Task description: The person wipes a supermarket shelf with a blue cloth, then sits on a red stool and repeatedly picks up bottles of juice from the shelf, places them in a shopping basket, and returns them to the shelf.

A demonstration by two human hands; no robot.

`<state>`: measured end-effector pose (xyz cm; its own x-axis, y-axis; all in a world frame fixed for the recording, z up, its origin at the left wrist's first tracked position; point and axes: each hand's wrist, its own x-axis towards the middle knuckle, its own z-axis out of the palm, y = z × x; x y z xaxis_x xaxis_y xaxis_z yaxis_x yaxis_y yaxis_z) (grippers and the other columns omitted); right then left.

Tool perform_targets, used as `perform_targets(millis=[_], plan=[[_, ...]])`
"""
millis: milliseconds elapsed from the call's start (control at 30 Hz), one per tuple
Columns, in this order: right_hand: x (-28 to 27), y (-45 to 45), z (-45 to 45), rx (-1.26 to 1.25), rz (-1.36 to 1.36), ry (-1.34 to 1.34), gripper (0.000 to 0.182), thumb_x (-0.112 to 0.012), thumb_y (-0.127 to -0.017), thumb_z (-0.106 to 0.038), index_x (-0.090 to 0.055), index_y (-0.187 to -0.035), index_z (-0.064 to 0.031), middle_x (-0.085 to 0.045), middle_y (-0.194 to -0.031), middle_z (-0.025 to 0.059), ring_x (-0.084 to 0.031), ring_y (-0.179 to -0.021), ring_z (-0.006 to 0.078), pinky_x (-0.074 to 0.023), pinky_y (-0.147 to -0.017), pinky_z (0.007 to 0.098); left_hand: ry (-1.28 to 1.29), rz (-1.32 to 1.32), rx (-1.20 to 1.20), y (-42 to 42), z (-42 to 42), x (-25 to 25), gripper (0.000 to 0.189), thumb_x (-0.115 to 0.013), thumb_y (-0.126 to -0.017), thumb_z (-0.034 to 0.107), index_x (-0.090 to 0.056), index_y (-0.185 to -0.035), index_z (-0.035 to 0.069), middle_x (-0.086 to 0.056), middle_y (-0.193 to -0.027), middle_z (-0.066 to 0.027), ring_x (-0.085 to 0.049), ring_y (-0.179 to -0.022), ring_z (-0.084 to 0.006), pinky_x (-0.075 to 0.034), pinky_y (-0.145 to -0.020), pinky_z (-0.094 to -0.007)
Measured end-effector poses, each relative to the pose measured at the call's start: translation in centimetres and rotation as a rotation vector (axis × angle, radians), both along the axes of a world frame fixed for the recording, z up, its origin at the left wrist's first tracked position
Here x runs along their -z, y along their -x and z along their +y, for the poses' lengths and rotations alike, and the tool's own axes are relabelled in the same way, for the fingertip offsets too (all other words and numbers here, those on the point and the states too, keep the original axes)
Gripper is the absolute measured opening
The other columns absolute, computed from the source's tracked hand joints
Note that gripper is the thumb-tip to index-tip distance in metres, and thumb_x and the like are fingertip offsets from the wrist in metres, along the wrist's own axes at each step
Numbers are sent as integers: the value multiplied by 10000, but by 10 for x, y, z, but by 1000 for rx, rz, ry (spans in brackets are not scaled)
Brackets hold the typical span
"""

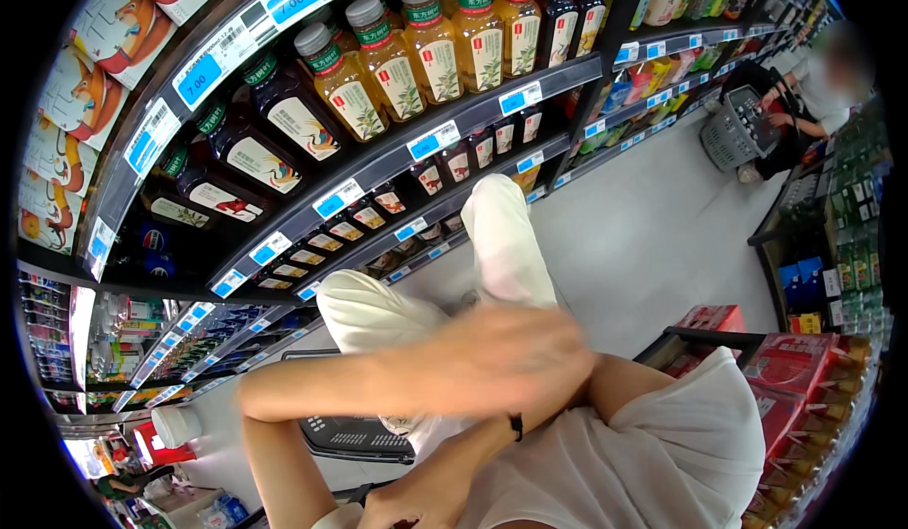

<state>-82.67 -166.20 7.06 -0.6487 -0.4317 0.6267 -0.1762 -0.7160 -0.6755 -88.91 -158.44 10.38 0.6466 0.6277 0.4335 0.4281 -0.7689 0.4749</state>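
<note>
My left forearm crosses in front of my body, and my left hand [528,359] is motion-blurred over the bend of my right arm. Whether it touches the skin there cannot be made out. My right arm, with a black wristband [516,427], passes beneath it toward the lower left. At the bottom edge my right hand [422,490] is bent and partly cut off; a small dark patch shows under its fingers, too little to identify. Below my left forearm is a dark plastic shopping basket [358,433]. My bent knees in pale trousers [504,245] face a drinks shelf [397,149].
Amber tea bottles [436,61] and dark large bottles [255,157] fill the shelf, edged with price tags [433,139]. Illustrated cartons [106,61] stand upper left. Another person [823,89] sits or crouches by a grey basket [734,132]. Red boxes [787,362] are stacked at right.
</note>
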Motion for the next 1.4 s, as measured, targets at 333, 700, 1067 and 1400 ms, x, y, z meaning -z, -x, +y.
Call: perform_targets(millis=[333, 700, 1067, 1400], plan=[[73, -6, 21, 174, 212, -422, 245, -584, -939, -197, -649, -913, 37, -673, -908, 159, -612, -842, 216, -475, -737, 363, 19, -331, 24, -173, 2, -41, 188, -635, -756, 118, -593, -856, -35, -581, -840, -105, -576, -865, -219, -486, -678, -324], [110, 33, 104, 279, 327, -776, 185, -592, -906, -154, -665, -878, 13, -670, -901, 178, -621, -837, 270, -469, -733, 383, 1009, -806, 978, -115, -14, -68, 232, -624, -929, 235, -661, -920, 6, -677, -814, -150, -638, -741, -241, -486, -685, -359], [28, 73, 149, 258, 210, -949, 310, -476, -990, -186, -632, -831, 30, -686, -749, 129, -615, -599, 262, -476, -584, 374, 277, -612, 129, -92, -8, -32, 339, -696, -820, 131, -494, -1061, 5, -574, -937, -112, -589, -788, -289, -492, -742, -405], [16, 87, 130, 272, 254, -935, 326, -473, -972, -203, -674, -838, 17, -661, -696, 137, -593, -600, 263, -452, -598, 383, 119, -793, 142, -112, 4, -29, 242, -693, -790, 116, -570, -959, -6, -518, -1011, -121, -515, -989, -298, -458, -865, -412]])
